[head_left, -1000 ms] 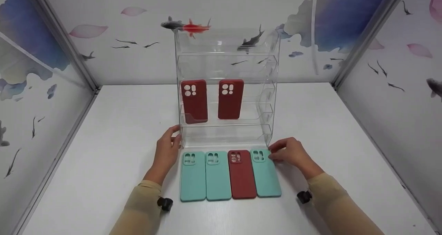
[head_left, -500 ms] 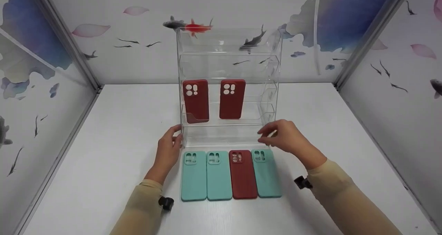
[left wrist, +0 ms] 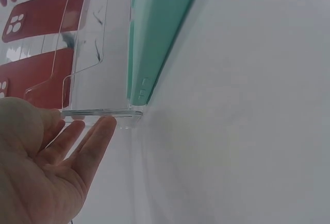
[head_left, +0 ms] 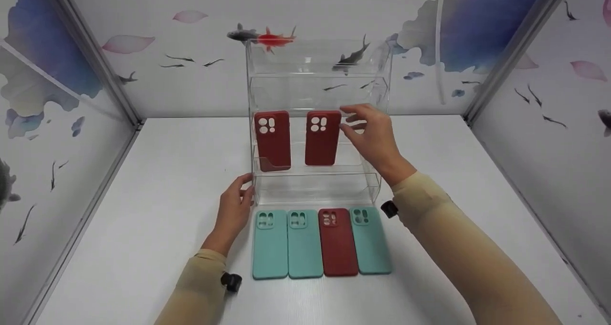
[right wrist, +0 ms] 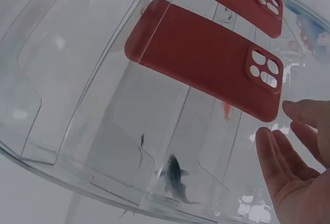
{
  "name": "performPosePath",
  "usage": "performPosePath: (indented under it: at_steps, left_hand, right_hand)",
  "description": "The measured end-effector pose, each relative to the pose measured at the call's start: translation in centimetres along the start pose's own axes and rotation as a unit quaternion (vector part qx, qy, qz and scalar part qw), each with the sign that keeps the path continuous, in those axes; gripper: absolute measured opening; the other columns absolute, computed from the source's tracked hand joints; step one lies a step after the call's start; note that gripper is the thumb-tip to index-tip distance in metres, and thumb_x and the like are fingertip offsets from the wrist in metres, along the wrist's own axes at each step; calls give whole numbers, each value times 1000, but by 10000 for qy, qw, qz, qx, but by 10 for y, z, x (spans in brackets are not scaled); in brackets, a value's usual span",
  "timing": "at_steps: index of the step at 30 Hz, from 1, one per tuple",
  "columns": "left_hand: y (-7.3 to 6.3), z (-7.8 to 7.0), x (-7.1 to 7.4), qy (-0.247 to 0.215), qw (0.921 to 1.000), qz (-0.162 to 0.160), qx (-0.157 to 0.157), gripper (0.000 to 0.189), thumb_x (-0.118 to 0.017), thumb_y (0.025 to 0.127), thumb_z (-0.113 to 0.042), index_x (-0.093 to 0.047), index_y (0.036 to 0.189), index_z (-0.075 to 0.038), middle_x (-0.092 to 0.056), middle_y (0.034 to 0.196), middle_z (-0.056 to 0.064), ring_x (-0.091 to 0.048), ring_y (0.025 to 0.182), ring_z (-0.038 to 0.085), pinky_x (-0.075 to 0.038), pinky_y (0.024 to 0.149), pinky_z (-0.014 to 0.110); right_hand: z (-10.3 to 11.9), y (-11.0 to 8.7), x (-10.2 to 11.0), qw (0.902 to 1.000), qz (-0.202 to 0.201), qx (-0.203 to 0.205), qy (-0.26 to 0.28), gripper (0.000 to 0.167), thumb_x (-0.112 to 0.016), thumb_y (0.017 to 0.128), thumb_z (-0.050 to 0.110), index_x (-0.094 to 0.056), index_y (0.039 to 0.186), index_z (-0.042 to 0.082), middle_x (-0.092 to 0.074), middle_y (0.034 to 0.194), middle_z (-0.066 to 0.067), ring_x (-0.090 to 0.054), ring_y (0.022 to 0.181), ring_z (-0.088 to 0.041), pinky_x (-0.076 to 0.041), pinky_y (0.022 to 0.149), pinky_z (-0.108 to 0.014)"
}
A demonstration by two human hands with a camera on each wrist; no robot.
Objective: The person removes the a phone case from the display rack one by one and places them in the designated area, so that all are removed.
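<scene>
A clear stepped acrylic rack (head_left: 312, 187) stands upright on the white table. Two red phone cases lean in it side by side, the left case (head_left: 274, 143) and the right case (head_left: 322, 141). Beside the right case's top corner is my right hand (head_left: 374, 134), thumb and fingers spread; the right wrist view shows a small gap to the case (right wrist: 206, 59). My left hand (head_left: 234, 208) rests its fingertips against the rack's left side panel (left wrist: 103, 113). In front lie a red case (head_left: 338, 244) and several teal phone cases (head_left: 270, 246) in a row.
White panels printed with fish and petals (head_left: 126, 43) enclose the table at the back and sides. Metal posts (head_left: 110, 81) stand at the corners. White tabletop (head_left: 181, 162) extends on both sides of the rack.
My right hand has left the rightmost teal case and risen up to the right red case in the rack. My left hand stays at the rack's left side.
</scene>
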State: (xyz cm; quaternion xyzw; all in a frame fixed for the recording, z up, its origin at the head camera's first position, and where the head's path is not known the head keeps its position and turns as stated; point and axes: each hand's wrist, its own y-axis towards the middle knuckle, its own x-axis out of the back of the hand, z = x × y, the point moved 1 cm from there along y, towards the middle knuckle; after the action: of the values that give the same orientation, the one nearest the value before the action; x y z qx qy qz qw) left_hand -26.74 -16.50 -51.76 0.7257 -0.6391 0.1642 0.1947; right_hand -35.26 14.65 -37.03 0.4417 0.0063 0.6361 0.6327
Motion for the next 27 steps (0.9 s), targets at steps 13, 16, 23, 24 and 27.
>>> performPosePath:
  at_steps: [13, 16, 23, 24, 27]
  left_hand:
    - [0, -2, 0, -49, 9999, 22, -135, 41, -49, 111, -23, -47, 152, -17, -52, 155, 5, -65, 119, 24, -62, 98, 33]
    - [-1, -1, 0, -44, 9999, 53, -90, 42, -49, 111, -24, -47, 152, -17, -51, 156, 5, -65, 120, 24, -62, 98, 33]
    - [-2, -1, 1, -15, 10000, 50, 9, 42, -49, 111, -24, -47, 152, -18, -51, 156, 3, -64, 121, 22, -61, 99, 33]
    - [-3, -1, 1, -16, 10000, 52, 17, 42, -49, 111, -24, -47, 152, -18, -51, 156, 3, -64, 121, 22, -61, 99, 34]
    - [-3, -2, 1, -12, 10000, 87, 21, 42, -49, 111, -24, -47, 153, -17, -51, 156, 3, -63, 122, 22, -61, 100, 34]
  right_hand:
    - [-11, 6, -5, 9998, -138, 91, -57, 21, -74, 96, 7, -77, 116, 11, -75, 113, -6, -75, 94, -20, -66, 84, -34]
    - [-13, 5, -2, 9999, -104, 38, -15, 20, -74, 96, 9, -77, 115, 11, -76, 111, -5, -76, 92, -18, -66, 84, -34]
    - [-12, 1, 5, 9998, -35, -74, 174, 18, -75, 96, 10, -78, 114, 12, -78, 109, -4, -77, 89, -16, -65, 84, -29]
    - [-11, 0, 7, 9998, -51, -81, 184, 19, -75, 96, 10, -78, 114, 13, -78, 109, -3, -77, 89, -16, -64, 83, -26]
    - [-9, -2, 18, 9995, -163, -62, 273, 18, -75, 95, 10, -79, 112, 12, -78, 108, -3, -77, 88, -16, -62, 80, -16]
